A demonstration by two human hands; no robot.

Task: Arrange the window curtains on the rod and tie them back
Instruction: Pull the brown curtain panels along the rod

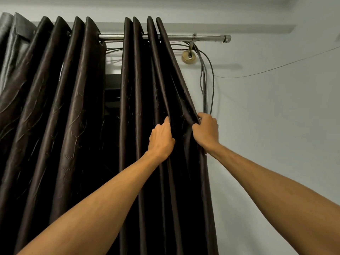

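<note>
Pale grey wall filled the background, with a metal curtain rod crossing the top of the view from 11 o'clock toward 1 o'clock and ending in a cap beyond its bracket. Two dark brown eyelet curtains hung from it in deep vertical folds: the left curtain occupied the 9 to 11 o'clock region, and the right curtain hung at centre, a narrow gap showing a dark window between them. A bundle of grey cables dropped down the wall just beside the right curtain's outer edge, at about 1 o'clock from centre, and a thin wire ran off toward 2 o'clock.

Both bare forearms reached up from 6 and 4 o'clock. The left hand pressed into a fold of the right curtain, its fingers tucked behind the cloth and closed on that fold, thumb pointing up. The right hand, near it at 3 o'clock of the left hand, had its fingers clenched around the curtain's outermost edge, bunching the fabric. The two hands were close together but apart, with one fold of cloth between them.
</note>
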